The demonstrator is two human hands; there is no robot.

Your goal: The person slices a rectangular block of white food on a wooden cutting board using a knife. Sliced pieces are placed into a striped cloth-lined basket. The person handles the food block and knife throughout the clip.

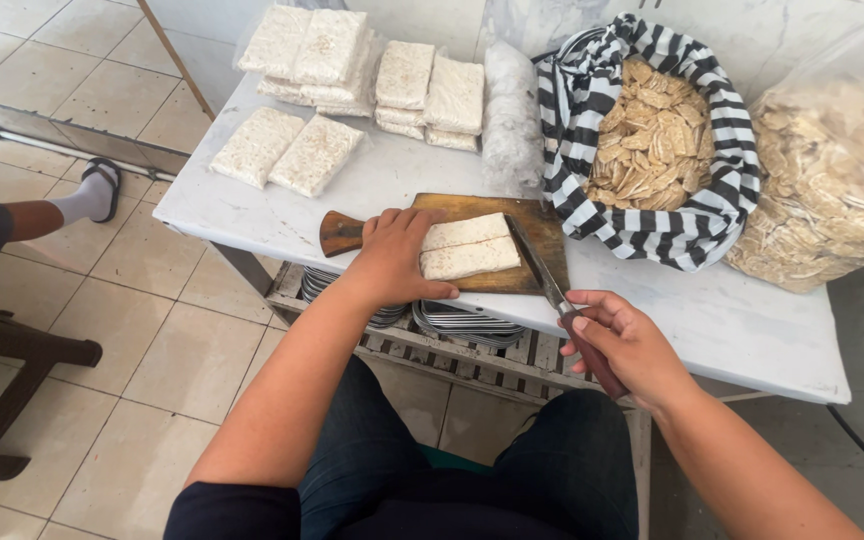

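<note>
- Head view: the left hand (392, 255) lies flat on the left end of two pale tempeh blocks (467, 246), fingers pressed together and holding them down on a wooden cutting board (542, 235).
- The blocks lie side by side in the middle of the board, which sits at the near edge of a white table (742, 320).
- The right hand (627, 345) has its fingers curled tight around the dark handle of a knife (542, 270); the blade slants up and to the left, its tip at the right end of the blocks.
- Farther back on the table lie stacks of wrapped tempeh (352, 70).
- To the right stands a striped bag (652, 225) full of sliced chips, with a clear plastic bag (832, 190) of more chips beside it.
- Far left, on the tiled floor, another person's foot in a sandal (102, 190) shows.
</note>
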